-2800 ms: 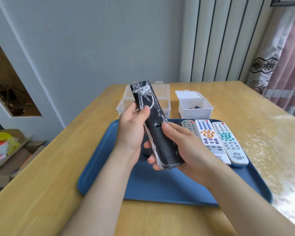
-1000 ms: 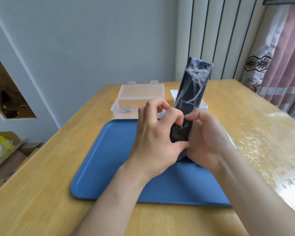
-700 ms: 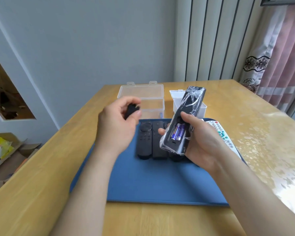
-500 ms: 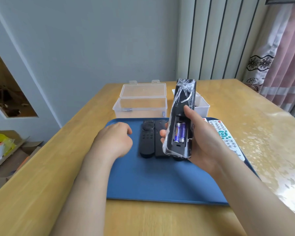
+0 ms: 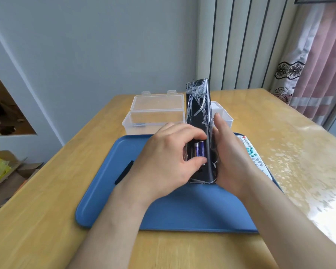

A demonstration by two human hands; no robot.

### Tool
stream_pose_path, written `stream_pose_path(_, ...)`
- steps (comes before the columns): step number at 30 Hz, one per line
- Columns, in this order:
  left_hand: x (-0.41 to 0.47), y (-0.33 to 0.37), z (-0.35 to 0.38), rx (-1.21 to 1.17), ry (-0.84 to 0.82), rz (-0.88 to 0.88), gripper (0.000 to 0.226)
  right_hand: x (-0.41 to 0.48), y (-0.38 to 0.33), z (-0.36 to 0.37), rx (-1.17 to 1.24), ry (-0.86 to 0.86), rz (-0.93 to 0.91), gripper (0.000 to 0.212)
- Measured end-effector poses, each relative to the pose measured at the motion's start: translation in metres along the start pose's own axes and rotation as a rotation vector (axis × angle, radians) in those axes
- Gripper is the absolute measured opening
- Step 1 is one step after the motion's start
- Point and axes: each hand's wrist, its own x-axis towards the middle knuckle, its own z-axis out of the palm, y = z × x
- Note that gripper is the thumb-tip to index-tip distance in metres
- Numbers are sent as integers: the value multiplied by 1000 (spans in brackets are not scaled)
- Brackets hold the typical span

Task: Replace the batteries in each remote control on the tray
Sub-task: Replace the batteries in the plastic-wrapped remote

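Note:
My right hand (image 5: 229,152) holds a black remote (image 5: 199,113) wrapped in clear film, upright over the blue tray (image 5: 182,210), its back facing me. The battery bay is open and two purple batteries (image 5: 199,150) show inside. My left hand (image 5: 169,160) has its thumb and fingers pinched around the batteries at the bay. A black battery cover (image 5: 124,172) lies on the tray at the left. A white remote (image 5: 254,158) with teal buttons lies on the tray's right side; other remotes are hidden behind my hands.
A clear plastic box (image 5: 155,115) with its lid up stands behind the tray. A smaller white box (image 5: 224,115) sits to its right, partly hidden. The wooden table (image 5: 47,200) carries everything. Cardboard boxes (image 5: 6,171) lie on the floor at left.
My left hand pulled the battery cover off the remote, laid it on the tray at the left, and has come back to the open bay and closed on the batteries.

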Motion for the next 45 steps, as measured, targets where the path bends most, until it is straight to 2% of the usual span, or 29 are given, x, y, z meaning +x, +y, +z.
stream_pose_path(5,-1,4,-2,-115,-17,-86,50,1,2,0,4,29,-4,51)
stream_pose_path(12,-2,5,-1,-132,-6,-86,44,0,1,2,-22,107,-35,50)
stream_pose_path(15,-1,6,0,-209,67,-109,46,-2,0,4,-12,98,-59,48)
stream_pose_path(18,2,2,1,-347,201,-311,39,-2,-2,5,-21,111,-111,48)
stream_pose_path(20,6,-3,0,-503,105,-521,29,-2,0,6,-54,145,-155,48)
stream_pose_path(22,5,-5,1,-607,-38,-605,20,-2,3,7,-90,170,-192,47)
stream_pose_path(25,4,-3,3,-713,21,-616,10,-1,6,7,-181,157,-164,48)
stream_pose_path(27,4,-3,3,-766,126,-609,10,0,3,5,-177,62,-78,48)
stream_pose_path(31,6,-6,0,-792,344,-583,7,-2,-3,2,-144,-143,-3,25)
stream_pose_path(33,7,-10,-3,-805,416,-590,4,-1,-1,2,-197,-177,-13,32)
stream_pose_path(36,6,-13,-4,-816,446,-604,7,-1,2,4,-236,-193,-40,41)
stream_pose_path(41,6,-11,-2,-839,431,-598,7,-2,2,6,-275,-169,-95,42)
stream_pose_path(45,6,-8,-3,-932,410,-575,9,-3,3,9,-235,-180,-72,39)
